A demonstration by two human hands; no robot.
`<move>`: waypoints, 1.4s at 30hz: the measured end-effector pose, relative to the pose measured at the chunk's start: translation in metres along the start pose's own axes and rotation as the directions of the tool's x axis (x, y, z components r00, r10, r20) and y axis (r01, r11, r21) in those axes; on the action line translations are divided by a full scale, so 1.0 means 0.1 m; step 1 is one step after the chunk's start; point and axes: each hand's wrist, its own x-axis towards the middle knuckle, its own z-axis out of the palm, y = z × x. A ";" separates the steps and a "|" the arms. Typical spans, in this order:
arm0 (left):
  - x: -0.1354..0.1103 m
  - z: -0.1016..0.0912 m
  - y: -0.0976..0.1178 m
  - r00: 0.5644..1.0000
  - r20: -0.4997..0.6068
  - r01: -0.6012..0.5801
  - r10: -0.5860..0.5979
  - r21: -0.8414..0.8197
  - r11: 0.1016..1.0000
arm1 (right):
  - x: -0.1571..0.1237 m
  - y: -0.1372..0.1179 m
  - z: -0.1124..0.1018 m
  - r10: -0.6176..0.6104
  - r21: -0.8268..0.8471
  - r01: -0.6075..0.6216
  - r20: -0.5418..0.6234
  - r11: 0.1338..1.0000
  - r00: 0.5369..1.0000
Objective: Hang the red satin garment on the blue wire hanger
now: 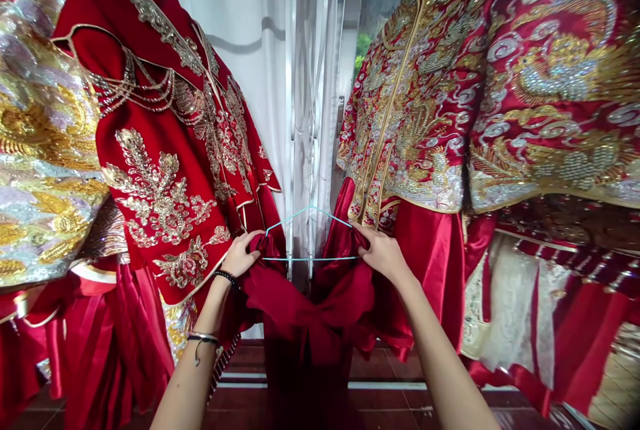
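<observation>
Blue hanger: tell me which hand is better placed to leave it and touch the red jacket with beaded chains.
Probably the left hand: it is beside the red jacket, near its lower edge, while the right hand is at the opposite end of the hanger, nearer the gold-embroidered jacket.

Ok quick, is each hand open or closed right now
Left hand: closed, holding the dark red garment at one end of the pale blue hanger.
Right hand: closed, holding it at the other end.
</observation>
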 end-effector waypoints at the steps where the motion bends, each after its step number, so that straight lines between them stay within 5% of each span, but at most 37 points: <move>1: -0.01 0.00 0.01 1.000 -0.020 0.009 -0.009 0.024 1.000 | 0.00 0.03 -0.02 -0.013 0.005 0.013 0.012 1.000 1.000; 31: -0.09 0.04 0.10 0.994 -0.092 0.065 -0.050 0.167 0.984 | -0.06 0.16 -0.04 -0.098 0.132 0.104 -0.050 0.986 0.994; 39: -0.10 0.19 0.47 0.923 -0.285 0.359 -0.257 0.403 0.842 | -0.09 -0.12 0.14 0.066 -0.057 -0.078 -0.189 0.995 0.980; 42: -0.06 0.18 0.56 0.913 -0.279 0.399 -0.299 0.443 0.803 | -0.06 -0.17 0.22 0.108 -0.113 -0.138 -0.242 0.984 0.964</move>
